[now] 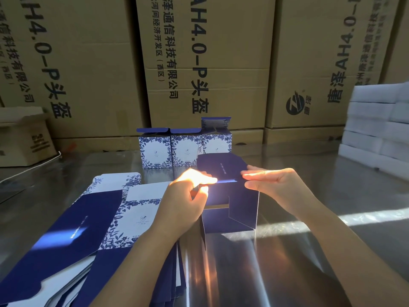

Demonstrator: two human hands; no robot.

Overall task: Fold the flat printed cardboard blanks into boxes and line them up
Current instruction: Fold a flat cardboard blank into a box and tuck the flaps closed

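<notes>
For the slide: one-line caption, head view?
Both hands, left hand and right hand, fold a dark-blue cardboard box before three finished blue-and-white boxes.

Left hand (188,196) covers the near-left corner of the half-built box (230,209), and glare washes out its fingertips (208,180), so the grip there can't be read. Blank stack (93,229) runs off the bottom and left edges; forearm hides its right part, sheet count unclear. Small print on the box flap (221,166) and logos on the three done boxes (184,148) too small to read; foam stack (376,127) cut off at right.
</notes>
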